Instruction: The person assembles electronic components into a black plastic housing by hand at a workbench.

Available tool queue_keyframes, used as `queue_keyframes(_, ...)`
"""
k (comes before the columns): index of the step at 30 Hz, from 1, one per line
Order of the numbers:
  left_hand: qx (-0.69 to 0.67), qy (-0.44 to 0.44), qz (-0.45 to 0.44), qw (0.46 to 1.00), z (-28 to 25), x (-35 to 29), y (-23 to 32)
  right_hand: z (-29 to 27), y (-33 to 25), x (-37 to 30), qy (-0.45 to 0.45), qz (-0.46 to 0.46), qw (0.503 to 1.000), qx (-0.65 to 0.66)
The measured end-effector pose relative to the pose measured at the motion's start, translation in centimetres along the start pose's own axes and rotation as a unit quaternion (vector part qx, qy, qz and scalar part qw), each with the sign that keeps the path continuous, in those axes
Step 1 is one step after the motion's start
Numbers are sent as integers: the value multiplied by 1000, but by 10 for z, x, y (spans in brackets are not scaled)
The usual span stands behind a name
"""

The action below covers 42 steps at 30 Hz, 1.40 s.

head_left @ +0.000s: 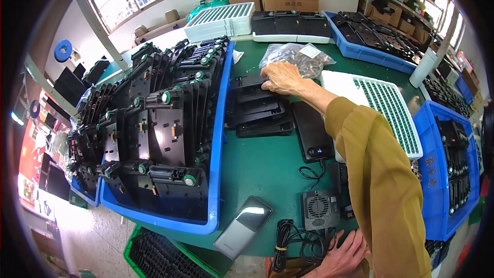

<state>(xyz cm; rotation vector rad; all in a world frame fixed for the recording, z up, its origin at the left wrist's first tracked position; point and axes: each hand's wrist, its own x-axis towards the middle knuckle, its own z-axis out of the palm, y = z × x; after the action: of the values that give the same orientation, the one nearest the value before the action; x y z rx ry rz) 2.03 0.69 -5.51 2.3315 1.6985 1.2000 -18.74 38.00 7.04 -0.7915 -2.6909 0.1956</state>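
Observation:
My right hand [280, 77] reaches far forward over the green table [262, 170], its arm in a mustard sleeve. Its fingers close over the edge of the top black plastic part [250, 82] on a low stack of such parts [257, 113]. Just behind the hand lies a clear bag of small metal pieces [301, 56]. My left hand [343, 258] rests at the near table edge with fingers spread and nothing in it, beside a coiled black cable [293, 239].
A big blue bin [218, 139] of black parts with green knobs fills the left. A white tray of green pieces [388, 105], a flat black device [312, 131], a small black fan box [320, 208] and a grey power bank [243, 226] lie nearby. More blue bins [447, 175] stand on the right.

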Motion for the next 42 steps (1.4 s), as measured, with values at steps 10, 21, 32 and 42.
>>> queue_keyframes(10,-21,7,3,1000,-1,0,-2,7,-3,21,42,-117,986,-112)
queue_keyframes(21,29,13,2,999,-16,19,1,-61,30,-41,275,-8,957,-94)
queue_keyframes(32,19,16,22,999,-23,28,-1,-178,-20,-316,214,193,872,396)
queue_keyframes(42,-70,163,-42,983,-28,25,5,-117,-59,-520,132,410,679,594)
